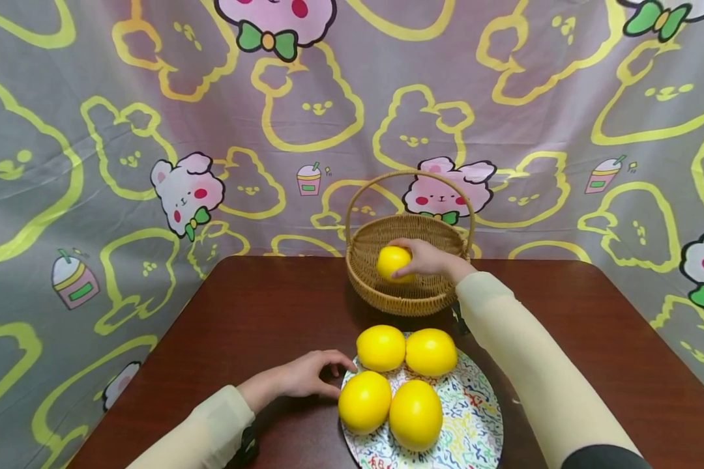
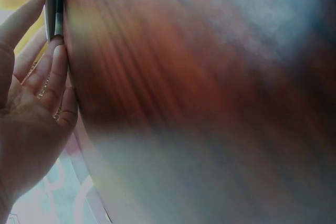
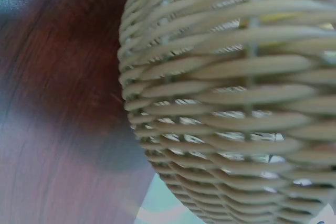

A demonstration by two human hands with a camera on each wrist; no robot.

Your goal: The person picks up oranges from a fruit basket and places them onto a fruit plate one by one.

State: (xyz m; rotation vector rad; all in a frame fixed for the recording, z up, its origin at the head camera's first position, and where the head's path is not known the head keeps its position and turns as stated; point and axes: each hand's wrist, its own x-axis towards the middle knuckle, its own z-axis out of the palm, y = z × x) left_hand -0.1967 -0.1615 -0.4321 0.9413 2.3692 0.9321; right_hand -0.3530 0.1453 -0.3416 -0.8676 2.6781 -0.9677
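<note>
In the head view my right hand [image 1: 427,258] holds a yellow lemon [image 1: 392,262] inside the wicker basket [image 1: 396,305], above its front rim. The right wrist view is mostly the basket's woven side [image 3: 220,98]; that hand is hidden, and bits of yellow show through the weave. My left hand [image 1: 302,374] touches the left rim of a round plate [image 1: 472,417] with a colourful squiggle pattern. Several lemons [image 1: 415,415] lie on this plate, grouped toward its left. The left wrist view shows the left hand [image 2: 31,98] with fingertips at the plate's edge [image 2: 52,3].
A dark reddish-brown table [image 1: 270,306] carries everything. The basket stands near its back edge, behind the plate, with a tall arched handle [image 1: 407,173]. Directly behind the table hangs a grey curtain [image 1: 322,228] with cartoon prints.
</note>
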